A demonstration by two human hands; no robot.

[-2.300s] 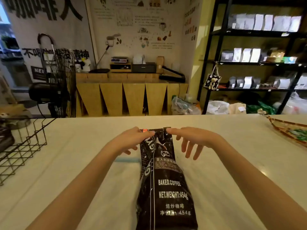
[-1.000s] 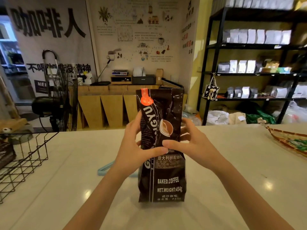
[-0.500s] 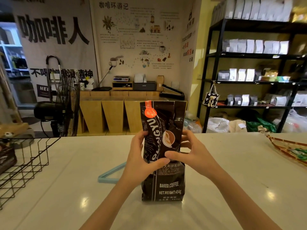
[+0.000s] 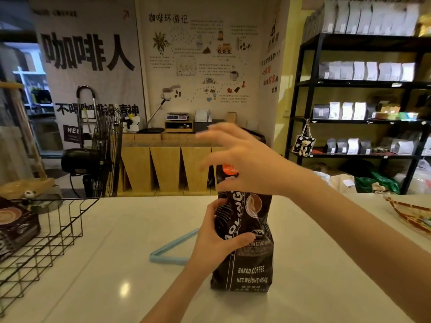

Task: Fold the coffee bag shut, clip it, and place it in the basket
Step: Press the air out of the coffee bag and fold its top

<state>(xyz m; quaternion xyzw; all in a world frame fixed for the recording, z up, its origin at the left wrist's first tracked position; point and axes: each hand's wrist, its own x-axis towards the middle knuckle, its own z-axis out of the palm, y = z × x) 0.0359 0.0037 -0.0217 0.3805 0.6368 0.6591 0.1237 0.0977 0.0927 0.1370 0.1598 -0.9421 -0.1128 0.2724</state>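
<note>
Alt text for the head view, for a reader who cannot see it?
A left hand grips an upright black coffee bag on a white counter, while the right hand, fingers spread and blurred, hovers at its top. A blue clip lies open behind the left hand; a wire basket sits far left.

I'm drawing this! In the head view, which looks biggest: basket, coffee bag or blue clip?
1. Basket, though it sits nearer and runs off the edge.
2. Coffee bag.
3. Blue clip, partly hidden behind the left hand.
</note>
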